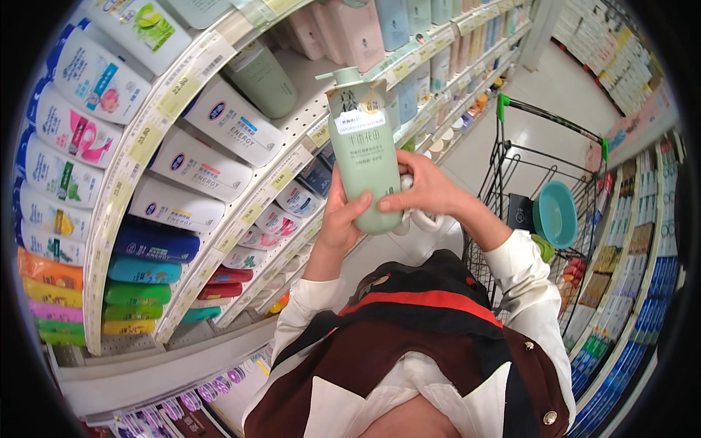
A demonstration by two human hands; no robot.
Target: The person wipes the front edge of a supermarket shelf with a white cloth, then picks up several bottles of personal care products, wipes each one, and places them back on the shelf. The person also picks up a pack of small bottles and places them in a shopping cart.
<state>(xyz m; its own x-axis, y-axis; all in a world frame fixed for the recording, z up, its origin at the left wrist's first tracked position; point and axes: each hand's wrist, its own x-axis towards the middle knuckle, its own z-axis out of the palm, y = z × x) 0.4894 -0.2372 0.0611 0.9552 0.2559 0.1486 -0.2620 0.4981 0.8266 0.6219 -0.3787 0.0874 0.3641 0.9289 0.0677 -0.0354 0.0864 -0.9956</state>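
Between my two hands is a pale green pump bottle (363, 168), held upright with its label toward me and a paper tag around its neck. My left hand (342, 213) wraps its lower left side, thumb across the front. From the right, my right hand (423, 188) grips the lower part, its thumb also on the front. Most of the fingers are hidden behind the bottle. Close by on the shelf, a similar green bottle (264, 79) leans beside a gap in the row.
White shelves on the left carry white shampoo bottles (201, 164) and colourful bottles (142, 269). Pink bottles (355, 33) stand farther along. At right is a black wire shopping cart (504, 157) holding a teal basin (556, 214). Boxed goods (635, 255) line the far right shelf.
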